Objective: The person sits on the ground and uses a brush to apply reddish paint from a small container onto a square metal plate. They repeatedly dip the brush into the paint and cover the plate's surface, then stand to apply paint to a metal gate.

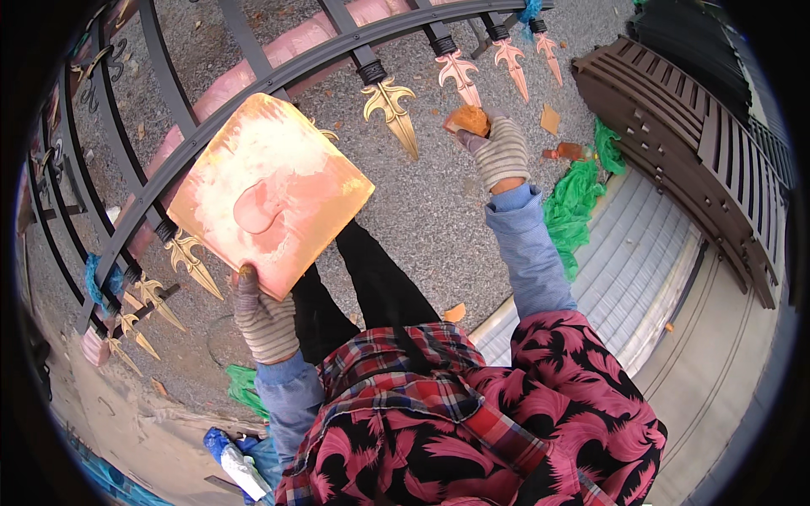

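My left hand (263,316), in a striped knit glove, grips the near corner of a square board (333,190). A wet pool of pink paint (261,207) lies on the board's pale, smeared face. In my gloved right hand (502,152) is an orange-brown sponge (471,121), its front edge pinkish. The sponge is close to the tip of a pink spear finial (458,74) on a dark metal fence panel (337,48); whether they touch, I cannot tell. More pink finials (510,67) stand to its right. To its left, a gold finial (390,110) is unpainted pink.
Brown slatted metal panels (675,135) are stacked at the right, beside a pale ribbed sheet (624,244). Green plastic (574,202) and a bottle with reddish contents (569,152) lie on the gravelly ground. A pink wrapped roll (240,80) runs under the fence.
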`<state>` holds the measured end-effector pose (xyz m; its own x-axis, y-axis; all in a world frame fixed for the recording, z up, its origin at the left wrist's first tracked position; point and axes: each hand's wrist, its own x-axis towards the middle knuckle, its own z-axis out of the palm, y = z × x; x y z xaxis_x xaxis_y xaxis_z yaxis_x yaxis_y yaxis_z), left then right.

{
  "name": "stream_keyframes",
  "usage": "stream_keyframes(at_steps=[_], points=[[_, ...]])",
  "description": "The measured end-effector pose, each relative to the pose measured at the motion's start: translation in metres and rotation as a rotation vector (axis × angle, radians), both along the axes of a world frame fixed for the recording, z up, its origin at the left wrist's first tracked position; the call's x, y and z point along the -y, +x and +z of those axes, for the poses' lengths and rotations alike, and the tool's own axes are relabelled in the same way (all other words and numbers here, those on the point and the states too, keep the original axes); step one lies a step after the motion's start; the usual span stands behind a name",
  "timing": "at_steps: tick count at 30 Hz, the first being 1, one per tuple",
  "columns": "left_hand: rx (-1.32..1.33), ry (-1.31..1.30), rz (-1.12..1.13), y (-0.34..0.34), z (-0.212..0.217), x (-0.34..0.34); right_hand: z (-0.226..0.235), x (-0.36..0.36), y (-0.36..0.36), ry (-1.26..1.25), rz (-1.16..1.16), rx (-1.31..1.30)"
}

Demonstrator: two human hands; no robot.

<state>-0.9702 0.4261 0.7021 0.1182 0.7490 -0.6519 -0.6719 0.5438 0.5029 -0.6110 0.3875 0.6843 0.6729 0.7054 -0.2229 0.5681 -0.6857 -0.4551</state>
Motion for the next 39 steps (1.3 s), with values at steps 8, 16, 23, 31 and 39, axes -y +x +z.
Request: stream_keyframes(at_steps=[8,16,23,31,39], points=[[0.040,-0.018,0.010,-0.035,0.004,-0.013,-0.032,-0.084,-0.065,0.041,0.156,0.238],[0.058,-0.008,-0.032,-0.057,0.007,-0.018,-0.060,-0.093,-0.022,-0.093,-0.040,0.256],[0.027,-0.014,-0.044,-0.068,0.003,-0.019,-0.050,-0.104,-0.075,-0.246,0.140,0.378],[0.015,0.017,-0.060,-0.068,0.010,-0.020,-0.037,-0.099,-0.058,-0.251,-0.028,0.303],[0.116,-0.029,-0.053,-0.074,-0.001,-0.028,-0.002,-0.041,-0.106,0.159,0.043,-0.112]])
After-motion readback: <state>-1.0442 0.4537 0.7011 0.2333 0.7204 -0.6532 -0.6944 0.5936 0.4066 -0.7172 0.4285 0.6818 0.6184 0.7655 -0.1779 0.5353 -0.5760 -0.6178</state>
